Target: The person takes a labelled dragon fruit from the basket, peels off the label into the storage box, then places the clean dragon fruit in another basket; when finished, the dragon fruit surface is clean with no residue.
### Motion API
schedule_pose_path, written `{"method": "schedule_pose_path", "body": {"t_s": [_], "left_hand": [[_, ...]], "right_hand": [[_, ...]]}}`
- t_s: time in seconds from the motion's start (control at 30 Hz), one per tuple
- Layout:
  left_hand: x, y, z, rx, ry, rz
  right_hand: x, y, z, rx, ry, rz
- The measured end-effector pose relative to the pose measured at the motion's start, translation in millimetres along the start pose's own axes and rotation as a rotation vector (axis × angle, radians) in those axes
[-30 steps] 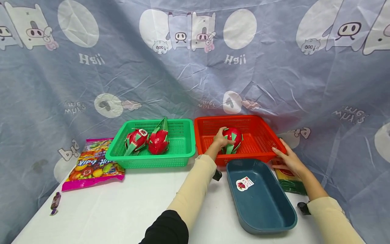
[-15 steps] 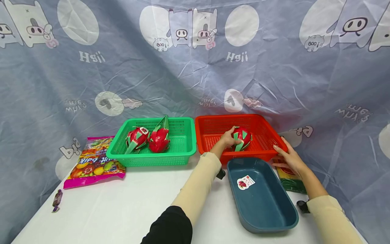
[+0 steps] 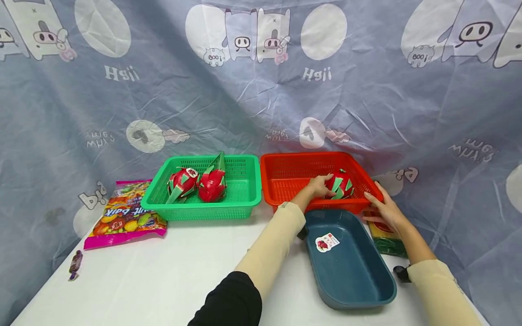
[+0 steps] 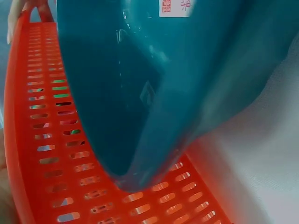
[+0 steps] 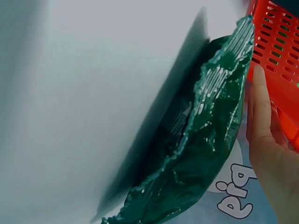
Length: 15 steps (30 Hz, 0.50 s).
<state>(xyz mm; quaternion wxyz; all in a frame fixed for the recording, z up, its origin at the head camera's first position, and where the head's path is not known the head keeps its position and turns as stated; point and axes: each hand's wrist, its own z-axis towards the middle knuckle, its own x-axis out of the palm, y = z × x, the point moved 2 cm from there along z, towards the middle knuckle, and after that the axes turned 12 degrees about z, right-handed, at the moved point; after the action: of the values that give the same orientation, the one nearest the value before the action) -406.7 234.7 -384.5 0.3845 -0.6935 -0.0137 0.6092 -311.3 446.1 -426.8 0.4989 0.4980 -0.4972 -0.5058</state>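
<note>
a red-and-green dragon fruit [image 3: 342,184] sat right of centre inside the red basket [image 3: 287,168], left hand [image 3: 318,186] gripped its left side, right hand [image 3: 386,209], fingers spread, touched the basket's right corner

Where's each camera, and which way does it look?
Head: on the head, looking forward and down at the table; left hand holding fruit, right hand and sleeves show.
Left wrist: on that wrist, facing the tub and red basket; fingers top left, skin lower left.
Right wrist: on that wrist, facing the packet; right hand shows.
Both wrist views share the red basket.
</note>
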Motion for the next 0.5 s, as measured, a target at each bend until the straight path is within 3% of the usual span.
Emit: {"method": "schedule_pose_path", "body": {"t_s": [0.1, 0.23, 0.37, 0.5], "left_hand": [[-2.0, 5.8, -1.9, -0.005, 0.011, -0.007], [-10.6, 10.9, -7.1, 0.043, -0.005, -0.064], [-28.0, 12.9, -19.4, 0.128, -0.093, -0.144], [-55.8, 21.8, -48.9, 0.253, -0.228, -0.242]], "right_hand": [[4.3, -0.5, 1.0, 0.003, 0.011, -0.004], [5.9, 0.2, 1.7, -0.011, 0.033, -0.023], [4.4, 5.7, 2.1, -0.018, 0.053, -0.080], [2.9, 12.3, 3.6, -0.024, 0.063, -0.170]]}}
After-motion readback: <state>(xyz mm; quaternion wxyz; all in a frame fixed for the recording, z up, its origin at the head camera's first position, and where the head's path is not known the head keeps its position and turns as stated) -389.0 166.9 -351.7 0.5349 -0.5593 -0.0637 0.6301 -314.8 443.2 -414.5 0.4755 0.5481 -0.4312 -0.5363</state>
